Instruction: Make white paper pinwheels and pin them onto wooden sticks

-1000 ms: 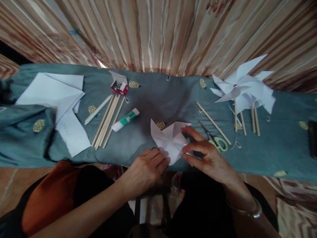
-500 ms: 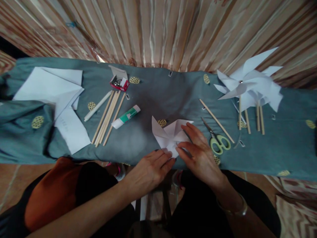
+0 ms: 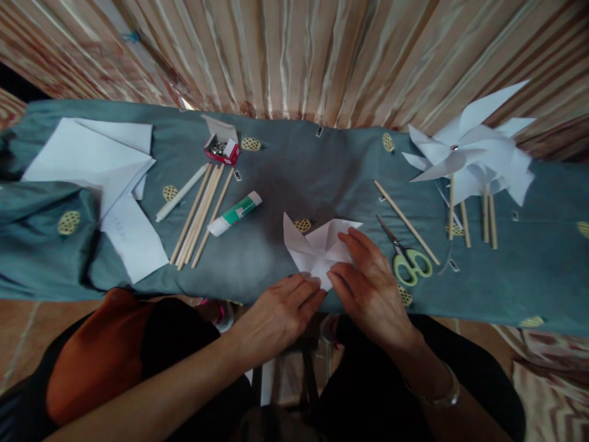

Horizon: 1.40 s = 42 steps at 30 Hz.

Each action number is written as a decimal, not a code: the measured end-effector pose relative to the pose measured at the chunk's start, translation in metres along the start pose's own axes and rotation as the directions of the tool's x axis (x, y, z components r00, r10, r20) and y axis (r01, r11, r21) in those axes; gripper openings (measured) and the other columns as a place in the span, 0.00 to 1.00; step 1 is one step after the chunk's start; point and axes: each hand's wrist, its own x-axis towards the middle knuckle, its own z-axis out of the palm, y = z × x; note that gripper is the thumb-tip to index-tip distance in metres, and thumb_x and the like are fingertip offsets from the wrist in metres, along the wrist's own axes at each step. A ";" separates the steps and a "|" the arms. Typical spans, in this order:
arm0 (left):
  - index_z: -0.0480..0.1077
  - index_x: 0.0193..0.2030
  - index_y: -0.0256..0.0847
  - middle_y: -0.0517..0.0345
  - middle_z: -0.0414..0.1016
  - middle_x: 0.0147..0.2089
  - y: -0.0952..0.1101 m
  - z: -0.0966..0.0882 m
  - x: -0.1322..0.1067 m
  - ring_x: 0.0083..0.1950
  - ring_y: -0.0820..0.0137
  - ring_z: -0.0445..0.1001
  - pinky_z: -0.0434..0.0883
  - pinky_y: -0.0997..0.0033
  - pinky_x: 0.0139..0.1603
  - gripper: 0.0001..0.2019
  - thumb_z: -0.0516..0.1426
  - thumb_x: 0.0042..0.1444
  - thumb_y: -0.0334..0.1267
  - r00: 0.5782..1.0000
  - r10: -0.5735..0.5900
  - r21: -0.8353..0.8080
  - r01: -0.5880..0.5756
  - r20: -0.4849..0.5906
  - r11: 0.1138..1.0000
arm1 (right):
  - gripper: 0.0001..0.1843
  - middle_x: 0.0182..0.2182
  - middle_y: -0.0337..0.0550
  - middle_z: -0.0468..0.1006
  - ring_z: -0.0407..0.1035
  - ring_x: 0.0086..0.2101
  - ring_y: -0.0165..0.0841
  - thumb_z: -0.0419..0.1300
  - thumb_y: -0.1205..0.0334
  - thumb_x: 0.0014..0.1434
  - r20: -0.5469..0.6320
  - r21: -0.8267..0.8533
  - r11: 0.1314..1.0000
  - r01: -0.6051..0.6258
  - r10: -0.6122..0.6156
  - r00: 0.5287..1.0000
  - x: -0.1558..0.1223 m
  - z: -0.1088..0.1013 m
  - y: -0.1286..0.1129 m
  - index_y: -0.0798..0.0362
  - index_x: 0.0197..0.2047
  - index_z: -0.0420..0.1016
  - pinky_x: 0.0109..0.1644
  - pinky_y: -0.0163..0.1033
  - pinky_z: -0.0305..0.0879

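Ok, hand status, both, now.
Left hand: on the near edge of the paper pinwheel; grip unclear.
Right hand: half-curled on the paper pinwheel's right side; grip unclear.

A paper pinwheel (image 3: 319, 245) is being partly hidden at seven o'clock by the left hand (image 3: 283, 310) and at four by the right hand (image 3: 370, 294); at the scene's nine o'clock, markings (image 3: 120, 224) on a sheet (image 3: 138, 250) are being blurred beyond reading.

You're sporting a shiny bangle (image 3: 450, 398) on your right wrist; black legwear (image 3: 478, 368); orange fabric (image 3: 99, 362), left side; pink-trimmed shoes (image 3: 225, 317) below.
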 end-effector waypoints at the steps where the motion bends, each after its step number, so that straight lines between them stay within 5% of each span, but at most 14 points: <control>1: 0.67 0.51 0.27 0.44 0.75 0.47 0.000 0.000 0.000 0.50 0.61 0.74 0.77 0.61 0.49 0.13 0.48 0.64 0.30 1.000 -0.002 0.001 0.002 0.001 1.000 | 0.07 0.60 0.50 0.66 0.55 0.64 0.44 0.56 0.71 0.61 0.003 -0.003 1.000 0.000 0.000 1.000 0.000 0.000 0.000 0.52 0.33 0.72 0.62 0.55 0.62; 13: 0.67 0.51 0.28 0.45 0.75 0.45 0.001 -0.001 0.001 0.47 0.63 0.74 0.77 0.63 0.48 0.14 0.46 0.65 0.30 1.000 -0.009 0.018 0.009 0.015 1.000 | 0.08 0.63 0.43 0.63 0.53 0.64 0.42 0.56 0.71 0.61 -0.003 0.038 0.999 -0.009 0.009 1.000 0.000 -0.001 -0.002 0.49 0.36 0.73 0.65 0.52 0.59; 22: 0.65 0.52 0.27 0.43 0.75 0.47 0.001 0.000 -0.001 0.50 0.62 0.73 0.76 0.61 0.50 0.13 0.48 0.64 0.29 1.000 0.001 0.003 -0.001 -0.005 1.000 | 0.06 0.60 0.51 0.66 0.56 0.63 0.46 0.57 0.71 0.61 -0.009 0.009 0.999 0.047 -0.047 0.999 0.000 0.001 -0.001 0.52 0.39 0.73 0.61 0.55 0.63; 42: 0.65 0.53 0.27 0.42 0.75 0.48 0.002 0.002 -0.002 0.51 0.61 0.74 0.75 0.60 0.52 0.13 0.47 0.65 0.28 1.000 -0.011 0.017 0.011 -0.013 1.000 | 0.07 0.63 0.47 0.62 0.53 0.64 0.44 0.56 0.70 0.62 0.015 0.009 1.000 0.030 -0.030 0.999 0.001 0.006 -0.002 0.51 0.39 0.74 0.62 0.53 0.60</control>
